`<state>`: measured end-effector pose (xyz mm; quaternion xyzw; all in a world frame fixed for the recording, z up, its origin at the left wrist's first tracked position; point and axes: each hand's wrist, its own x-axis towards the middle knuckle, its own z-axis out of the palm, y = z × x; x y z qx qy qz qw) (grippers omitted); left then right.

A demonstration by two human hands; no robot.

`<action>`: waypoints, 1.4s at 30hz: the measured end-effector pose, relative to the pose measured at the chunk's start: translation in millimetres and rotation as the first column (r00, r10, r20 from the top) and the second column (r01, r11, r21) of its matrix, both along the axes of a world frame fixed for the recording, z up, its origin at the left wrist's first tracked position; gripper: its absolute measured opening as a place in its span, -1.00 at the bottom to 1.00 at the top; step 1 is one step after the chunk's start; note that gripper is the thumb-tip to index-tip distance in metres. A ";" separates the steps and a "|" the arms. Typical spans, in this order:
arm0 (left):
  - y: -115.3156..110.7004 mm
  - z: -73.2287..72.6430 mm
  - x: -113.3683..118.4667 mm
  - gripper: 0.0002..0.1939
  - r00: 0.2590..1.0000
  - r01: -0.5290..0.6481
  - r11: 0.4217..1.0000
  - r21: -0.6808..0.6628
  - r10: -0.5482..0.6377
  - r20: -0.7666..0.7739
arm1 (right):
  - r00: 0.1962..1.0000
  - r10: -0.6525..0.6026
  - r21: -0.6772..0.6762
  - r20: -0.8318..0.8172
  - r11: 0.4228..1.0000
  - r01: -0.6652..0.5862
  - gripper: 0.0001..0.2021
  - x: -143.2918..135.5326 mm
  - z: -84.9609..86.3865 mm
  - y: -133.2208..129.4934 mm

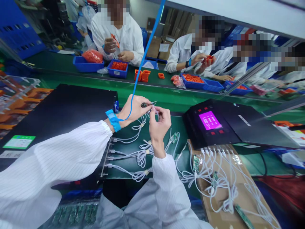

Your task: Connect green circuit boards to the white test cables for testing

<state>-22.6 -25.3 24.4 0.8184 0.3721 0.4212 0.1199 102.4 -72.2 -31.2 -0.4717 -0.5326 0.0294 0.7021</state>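
My left hand (134, 107), with a blue wrist strap (113, 120) and its cord, pinches a small green circuit board (154, 103) above the green bench. My right hand (160, 122) meets it there, thumb and forefinger pressed together at the board's near edge. A white cable seems to run by those fingertips; the plug itself is hidden. Beneath both hands lie bundled white cables (143, 156) plugged into the black box (78, 105) on the left. Another circuit board (174, 137) rests beside my right wrist on a cable.
To the right stands a black tester (209, 124) with a lit pink screen. White cables and several boards (196, 163) lie on a cardboard sheet (221, 208). Across the bench, co-workers in white handle orange parts from blue bins (118, 72). The blue cord (146, 47) hangs from above.
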 end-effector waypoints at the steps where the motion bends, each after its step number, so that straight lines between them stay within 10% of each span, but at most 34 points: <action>1: 0.6 -0.7 -0.1 -0.91 1.000 0.000 1.000 0.012 0.001 -0.024 | 1.000 -0.004 -0.010 -0.003 1.000 0.004 -0.88 -0.1 -0.4 0.1; 27: 2.1 -11.3 5.0 -0.80 0.972 0.052 0.995 0.089 -0.030 -0.234 | 0.991 0.025 -0.044 -0.132 0.999 -0.031 -0.85 -2.7 -7.1 3.4; 42: 1.0 1.4 2.4 -0.89 0.999 0.036 0.999 -0.025 -0.037 -0.026 | 0.994 0.096 -0.147 -0.044 0.984 -0.102 -0.61 26.1 -6.0 -1.6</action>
